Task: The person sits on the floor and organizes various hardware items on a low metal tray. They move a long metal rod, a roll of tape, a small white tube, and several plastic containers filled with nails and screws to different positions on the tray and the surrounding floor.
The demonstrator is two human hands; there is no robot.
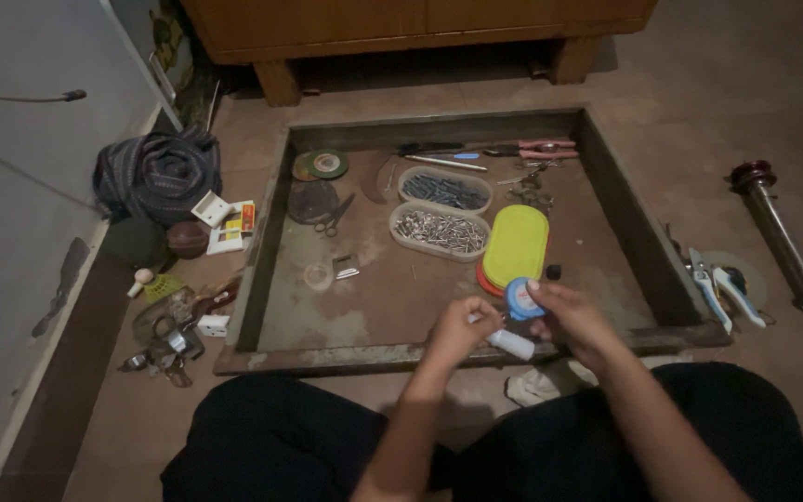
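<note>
Left hand (460,327): fingers clenched on a small white tube (513,344), over the near edge of the wooden tray (327,355).
Right hand (571,321): fingers grasping a blue roll of tape (519,299), touching the tube's end as far as the blur lets me tell.
Tray, middle: two clear tubs, one of dark screws (444,190), one of bright nails (440,231), side by side.
Tray, right of tubs: yellow-green oval lid (517,244).
Tray, far left corner: green grinding disc (327,164); scissors (335,214) near it.
Floor, right of tray: blue-and-white pruning shears (719,287), metal pipe (790,262).
Floor, left of tray: bundled dark cloth (158,172).
</note>
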